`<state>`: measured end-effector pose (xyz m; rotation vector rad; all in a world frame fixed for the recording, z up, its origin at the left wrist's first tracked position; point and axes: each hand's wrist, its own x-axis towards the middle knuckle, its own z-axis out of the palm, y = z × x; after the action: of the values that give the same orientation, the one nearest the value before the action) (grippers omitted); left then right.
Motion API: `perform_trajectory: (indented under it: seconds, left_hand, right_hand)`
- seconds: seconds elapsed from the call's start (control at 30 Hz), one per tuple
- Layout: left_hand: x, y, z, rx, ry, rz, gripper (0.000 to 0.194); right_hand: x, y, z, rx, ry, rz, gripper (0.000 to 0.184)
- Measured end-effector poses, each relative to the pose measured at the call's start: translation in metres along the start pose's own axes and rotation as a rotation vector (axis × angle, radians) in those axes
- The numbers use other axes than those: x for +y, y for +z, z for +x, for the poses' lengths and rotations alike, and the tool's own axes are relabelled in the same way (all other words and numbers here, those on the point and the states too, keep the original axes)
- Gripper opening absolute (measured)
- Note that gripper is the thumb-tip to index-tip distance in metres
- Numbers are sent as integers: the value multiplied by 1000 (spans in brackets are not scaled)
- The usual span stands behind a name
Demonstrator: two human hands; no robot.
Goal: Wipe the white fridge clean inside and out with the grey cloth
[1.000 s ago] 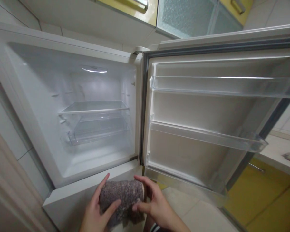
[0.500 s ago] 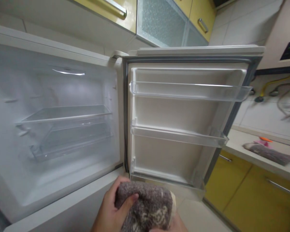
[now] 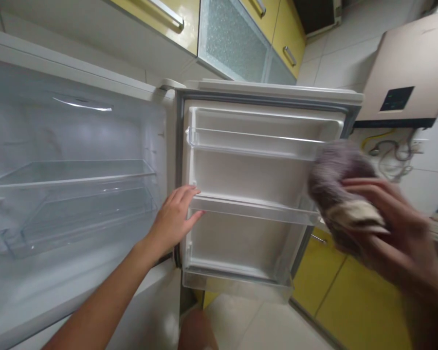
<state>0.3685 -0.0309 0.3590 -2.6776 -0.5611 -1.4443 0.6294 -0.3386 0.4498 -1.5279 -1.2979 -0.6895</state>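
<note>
My right hand point(image 3: 397, 218) is closed around a bunched grey-brown towel point(image 3: 332, 170) with a pale edge, both smeared by motion. It is raised by the outer side of the open fridge door point(image 3: 248, 180), in front of the right ends of the upper and middle door shelves. My left hand point(image 3: 175, 214) is at the left end of the clear middle door shelf point(image 3: 248, 209). Its fingers lie above the shelf's front rim and the thumb below, spread apart; whether they press on it I cannot tell. The clear upper door shelf point(image 3: 248, 143) holds nothing.
On the left is the fridge compartment point(image 3: 95, 131) with a glass shelf point(image 3: 76, 170) and a clear drawer point(image 3: 83, 214). Yellow cupboards point(image 3: 339, 291) stand behind the door. A water heater point(image 3: 405, 73) hangs at upper right. Someone's bare leg point(image 3: 197, 330) shows at the bottom.
Both hands were together on the towel low in front of the door. My left hand has let go and moved up to the middle shelf; my right has carried the towel up and right.
</note>
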Motion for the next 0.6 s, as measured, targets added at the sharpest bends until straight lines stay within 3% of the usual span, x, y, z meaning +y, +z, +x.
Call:
perform_trajectory:
  seconds: [0.07,0.1,0.17,0.3,0.43,0.5,0.6]
  left_hand:
    - [-2,9,-2,38,-16,-69,31]
    - [-2,12,-4,61,-25,-90,31]
    - [0,15,-7,80,-35,-111,35]
    - [-2,16,-8,63,-49,-172,49]
    - [-11,25,-8,83,-101,-425,75]
    - [-11,38,-18,125,-135,-512,83]
    - [-3,71,-58,304,-135,-336,89]
  right_hand:
    - [1,26,29,-371,-205,-90,58]
    - [3,41,38,-557,-237,-144,58]
    - [9,71,49,-776,-215,-308,54]
    - [-2,118,55,-826,-238,-575,51]
    - [-51,164,61,-864,-360,-563,48]
    - [-77,187,63,-867,-438,-543,49]
    - [-97,208,60,-834,-512,-530,51]
